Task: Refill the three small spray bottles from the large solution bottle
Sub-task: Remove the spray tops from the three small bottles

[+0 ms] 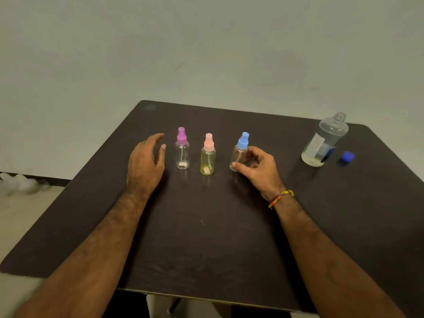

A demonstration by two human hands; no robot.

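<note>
Three small spray bottles stand in a row on the dark table (206, 237). The purple-capped bottle (182, 152) on the left is clear, the pink-capped bottle (208, 157) in the middle is yellowish, and the blue-capped bottle (239, 152) is on the right. My left hand (144, 164) hovers just left of the purple-capped bottle with relaxed fingers, not touching it. My right hand (257, 167) curls its thumb and fingers round the lower body of the blue-capped bottle. The large solution bottle (324, 143) stands uncapped at the far right, holding a little liquid.
The large bottle's blue cap (347, 156) lies on the table to its right, near the table's right edge. A plain wall rises behind the table. White stuff (20, 183) lies on the floor at the left.
</note>
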